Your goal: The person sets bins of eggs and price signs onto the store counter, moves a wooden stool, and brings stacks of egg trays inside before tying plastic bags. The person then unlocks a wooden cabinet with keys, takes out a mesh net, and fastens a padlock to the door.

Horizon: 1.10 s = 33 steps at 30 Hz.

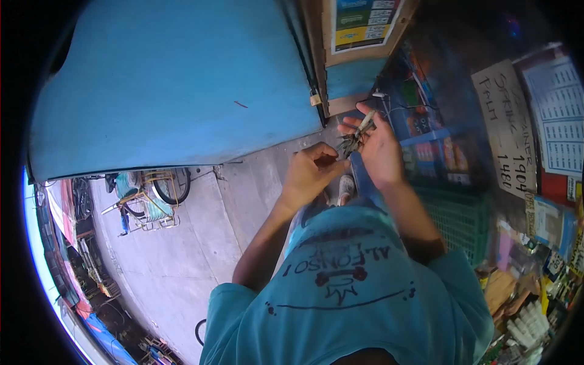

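Observation:
A bunch of keys (348,143) with a pale, long tag or fob (366,121) is held up in front of my chest. My right hand (383,149) has the bunch between its thumb and fingers, with some fingertips stretched out behind it. From the left, my left hand (311,175) reaches in with curled fingers, its thumb and forefinger pinched at the lower edge of the keys. Exactly which key they grip is too small to tell. Just above the hands, a brass padlock (314,98) hangs at the edge of a large blue panel (182,85).
A price poster (367,23) is fixed to the wooden post. On the right are a handwritten cardboard sign (504,128), a green plastic crate (456,222) and packed shop goods. Concrete ground (188,243) stretches left, where a tricycle-like cycle (149,198) stands.

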{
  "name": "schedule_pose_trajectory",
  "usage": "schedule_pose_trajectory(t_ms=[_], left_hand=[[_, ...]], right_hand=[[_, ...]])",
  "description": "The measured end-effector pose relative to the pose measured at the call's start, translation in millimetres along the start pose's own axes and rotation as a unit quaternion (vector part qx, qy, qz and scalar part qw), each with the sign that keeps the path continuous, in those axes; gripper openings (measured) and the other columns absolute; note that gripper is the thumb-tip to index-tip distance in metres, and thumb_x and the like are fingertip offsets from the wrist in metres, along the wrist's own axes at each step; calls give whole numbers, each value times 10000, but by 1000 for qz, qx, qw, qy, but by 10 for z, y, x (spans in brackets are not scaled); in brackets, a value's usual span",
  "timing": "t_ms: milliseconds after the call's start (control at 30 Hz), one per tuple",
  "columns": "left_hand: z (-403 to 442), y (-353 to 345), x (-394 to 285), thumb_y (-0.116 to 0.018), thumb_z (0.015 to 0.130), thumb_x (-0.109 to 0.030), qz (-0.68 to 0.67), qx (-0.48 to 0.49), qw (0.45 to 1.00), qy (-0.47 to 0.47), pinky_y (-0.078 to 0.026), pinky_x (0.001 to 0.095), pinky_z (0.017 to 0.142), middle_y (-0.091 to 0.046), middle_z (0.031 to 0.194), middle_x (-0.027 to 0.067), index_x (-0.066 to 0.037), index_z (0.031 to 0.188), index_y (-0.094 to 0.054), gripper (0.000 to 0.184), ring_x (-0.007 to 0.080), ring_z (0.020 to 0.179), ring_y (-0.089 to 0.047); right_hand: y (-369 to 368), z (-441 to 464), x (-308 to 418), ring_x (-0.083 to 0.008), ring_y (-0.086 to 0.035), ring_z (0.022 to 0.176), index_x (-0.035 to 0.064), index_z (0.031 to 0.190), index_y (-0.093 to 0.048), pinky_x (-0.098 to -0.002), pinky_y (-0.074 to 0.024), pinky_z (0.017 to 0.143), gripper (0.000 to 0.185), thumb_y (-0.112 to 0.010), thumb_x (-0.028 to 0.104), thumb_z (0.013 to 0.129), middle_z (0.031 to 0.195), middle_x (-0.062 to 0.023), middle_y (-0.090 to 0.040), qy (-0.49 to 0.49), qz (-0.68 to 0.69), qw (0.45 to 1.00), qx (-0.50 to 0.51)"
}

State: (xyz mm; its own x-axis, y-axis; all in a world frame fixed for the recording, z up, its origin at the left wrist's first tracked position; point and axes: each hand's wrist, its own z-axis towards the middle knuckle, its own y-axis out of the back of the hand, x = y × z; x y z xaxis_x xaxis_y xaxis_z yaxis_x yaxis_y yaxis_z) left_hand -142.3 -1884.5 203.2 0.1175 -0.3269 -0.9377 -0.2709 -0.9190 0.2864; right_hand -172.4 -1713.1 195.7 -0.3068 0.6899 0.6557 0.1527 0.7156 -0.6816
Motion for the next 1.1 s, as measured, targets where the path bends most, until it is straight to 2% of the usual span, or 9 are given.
schedule_pose_trajectory(t_ms=[133, 233, 367, 533, 667, 767, 867, 967, 1100], left_hand=[[86, 205, 132, -774, 823, -151, -74, 2, 997, -7, -488, 252, 670, -676, 802, 66, 41, 935, -641, 259, 87, 745, -599], [118, 306, 146, -740, 849, -115, -62, -20, 998, 11, -505, 248, 677, -680, 819, 81, 45, 935, -637, 209, 99, 746, -619], [155, 384, 247, -699, 869, -79, -162, -43, 985, 43, -528, 240, 674, -688, 832, 89, 52, 946, -643, 162, 114, 727, -645], [194, 405, 189, -676, 881, -67, -237, -56, 968, 54, -538, 241, 670, -696, 832, 88, 46, 964, -657, 142, 118, 714, -657], [232, 404, 61, -680, 892, -89, -214, -35, 975, 45, -536, 242, 666, -697, 829, 81, 41, 941, -668, 139, 119, 713, -658], [303, 385, 68, -681, 898, -92, -213, -26, 976, 28, -531, 241, 660, -697, 827, 75, 38, 922, -672, 132, 121, 714, -657], [342, 360, 50, -673, 900, -62, -187, -26, 982, -5, -525, 240, 657, -691, 824, 71, 40, 913, -671, 102, 122, 714, -652], [326, 323, -135, -665, 897, -20, -125, -30, 990, -53, -519, 240, 659, -684, 820, 70, 45, 907, -666, 66, 121, 713, -644], [279, 328, -310, -666, 891, -3, -117, -19, 990, -79, -518, 241, 660, -678, 813, 69, 50, 902, -662, 54, 119, 710, -637]], right_hand=[[-169, 130, -64, -300, -591, 1104, 14, 1342, -436, -383, -450, 960, 471, -379, 358, 1026, 1155, -192, -582, -6, 8, 1000, 7], [-251, 176, -99, -305, -586, 1126, 14, 1346, -428, -384, -449, 967, 467, -380, 352, 1027, 1162, -197, -581, -15, 13, 1000, 4], [-354, 186, -158, -287, -593, 1129, 21, 1344, -432, -381, -430, 985, 479, -407, 371, 1017, 1163, -183, -595, -24, 9, 1000, -1], [-374, 154, -183, -277, -571, 1163, 30, 1370, -393, -383, -427, 984, 459, -420, 310, 1007, 1195, -174, -566, -4, -7, 1000, 8], [-391, 105, -169, -275, -572, 1154, 37, 1373, -382, -373, -432, 981, 434, -437, 241, 994, 1193, -167, -563, -2, -9, 1000, 1], [-344, 103, -197, -269, -575, 1144, 42, 1375, -377, -374, -432, 983, 453, -495, 199, 967, 1200, -170, -556, 24, -4, 999, 26], [-336, 98, -250, -259, -553, 1173, 21, 1328, -441, -378, -420, 1005, 438, -561, 142, 925, 1228, -172, -546, 79, -61, 995, 7], [-206, 124, -312, -250, -519, 1215, -14, 1203, -557, -381, -395, 1036, 321, -585, 94, 902, 1260, -166, -534, 181, -101, 978, 34], [-250, 60, -196, -228, -486, 1258, -42, 1052, -632, -347, -456, 975, 178, -595, 74, 922, 1271, -154, -536, 273, -164, 947, 44]])
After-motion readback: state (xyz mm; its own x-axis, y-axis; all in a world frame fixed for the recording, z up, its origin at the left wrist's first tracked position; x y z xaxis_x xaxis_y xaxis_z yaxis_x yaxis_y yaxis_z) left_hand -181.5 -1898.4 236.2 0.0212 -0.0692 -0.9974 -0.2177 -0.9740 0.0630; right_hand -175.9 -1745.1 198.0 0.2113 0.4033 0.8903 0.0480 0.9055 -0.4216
